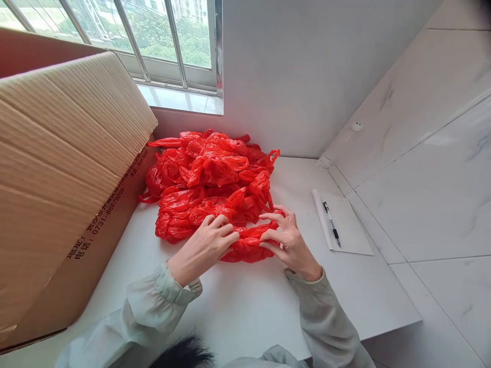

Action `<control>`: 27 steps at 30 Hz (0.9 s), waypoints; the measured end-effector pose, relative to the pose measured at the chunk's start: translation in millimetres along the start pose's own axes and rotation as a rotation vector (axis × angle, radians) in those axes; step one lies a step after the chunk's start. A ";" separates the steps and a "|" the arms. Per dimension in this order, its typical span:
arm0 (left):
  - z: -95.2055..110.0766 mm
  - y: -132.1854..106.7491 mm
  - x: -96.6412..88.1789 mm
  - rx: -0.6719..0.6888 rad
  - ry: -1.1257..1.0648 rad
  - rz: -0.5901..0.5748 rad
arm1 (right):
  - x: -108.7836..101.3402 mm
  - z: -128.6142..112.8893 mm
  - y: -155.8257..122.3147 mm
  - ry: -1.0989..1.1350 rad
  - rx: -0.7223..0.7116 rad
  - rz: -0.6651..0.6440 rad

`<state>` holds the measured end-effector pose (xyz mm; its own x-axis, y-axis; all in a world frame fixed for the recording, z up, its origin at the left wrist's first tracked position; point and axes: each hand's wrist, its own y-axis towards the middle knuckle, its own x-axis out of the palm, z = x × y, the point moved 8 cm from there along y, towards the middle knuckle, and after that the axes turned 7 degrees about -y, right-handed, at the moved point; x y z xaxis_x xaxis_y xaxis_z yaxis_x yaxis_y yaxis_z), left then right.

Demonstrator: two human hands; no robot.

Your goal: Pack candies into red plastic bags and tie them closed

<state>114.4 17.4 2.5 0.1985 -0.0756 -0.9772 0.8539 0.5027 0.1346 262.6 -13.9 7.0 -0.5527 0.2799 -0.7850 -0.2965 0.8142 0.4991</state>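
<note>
A red plastic bag (pixel 251 248), gathered into a long crumpled strip, lies on the white table in front of me. My left hand (pixel 210 240) grips its left end with curled fingers. At the other end, my right hand (pixel 286 240) pinches the plastic between thumb and fingers. Just behind both hands rises a heap of crumpled red plastic bags (pixel 215 163), with loose handles sticking out at its sides. The fingertips of my left hand are partly hidden by the hand itself.
A large open cardboard box (pixel 57 168) with printed lettering stands on the left. To the right, a black pen (pixel 332 225) lies on white paper (pixel 353 230). Behind the heap are a wall (pixel 291 76) and a barred window (pixel 161 36). The table (pixel 245 301) has its right edge near tiled wall.
</note>
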 end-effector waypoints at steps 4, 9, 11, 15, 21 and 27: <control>-32.0 -14.2 -37.7 -0.015 -0.318 0.003 | -34.2 34.8 -15.0 0.154 0.148 0.072; -49.8 -26.3 -45.4 -0.110 -0.492 -0.159 | -30.4 59.2 -31.5 0.319 0.327 -0.168; -42.0 -25.9 -40.4 -0.146 -0.457 -0.187 | -24.5 53.6 -29.7 0.326 0.347 -0.245; -5.9 -15.3 -31.8 -0.106 -0.379 -0.198 | -17.3 16.5 -11.0 0.307 0.189 -0.242; 11.8 6.1 -24.8 -0.029 -0.121 -0.132 | -1.6 -9.0 3.0 0.184 0.067 -0.153; -19.9 -14.1 -64.1 -0.004 -0.313 -0.018 | -43.1 36.7 -23.4 0.368 0.239 0.067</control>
<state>80.1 32.3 60.0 0.3222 -0.3459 -0.8812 0.8568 0.5024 0.1160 322.0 -26.4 15.7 -0.8179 0.1717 -0.5492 -0.0861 0.9071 0.4119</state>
